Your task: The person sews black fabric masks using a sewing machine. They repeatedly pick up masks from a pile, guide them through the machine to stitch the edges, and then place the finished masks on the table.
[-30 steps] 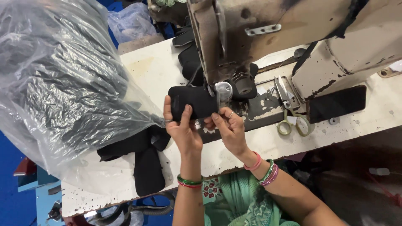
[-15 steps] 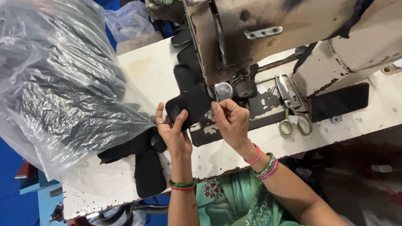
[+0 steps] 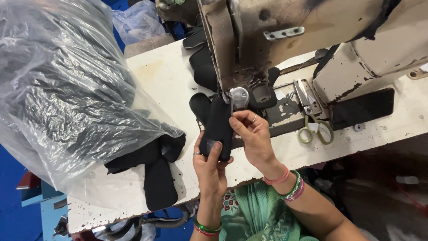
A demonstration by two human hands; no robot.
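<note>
Surface: worn cream work table [image 3: 169, 80], paint chipped along its near edge; blue floor shows past its left end.
Machine: heavy industrial sewing machine [image 3: 285, 40], beige and scuffed, standing across the far right of the table; round metal presser wheel [image 3: 240, 97] under its head.
Workpiece: black padded fabric piece [image 3: 217, 127], long and narrow, lying from under the presser wheel toward the near edge, partly lifted off the table.
Left hand [image 3: 210, 167]: fingers closed around the near end of the fabric piece, thumb on top; ring on one finger; green bangles at the wrist.
Right hand [image 3: 253, 138]: thumb and forefinger pinched at the right edge of the fabric piece just below the presser wheel; what lies between the fingertips is too small to tell; pink and green bangles at the wrist.
Stock: large clear plastic bag [image 3: 62, 93] of black pieces covering the left end of the table; loose black pieces [image 3: 156, 174] spilling from its mouth near the front edge.
Tools: scissors [image 3: 312, 120] with green handles, right of the needle plate; dark phone [image 3: 362, 108] beside them, toward the right end.
</note>
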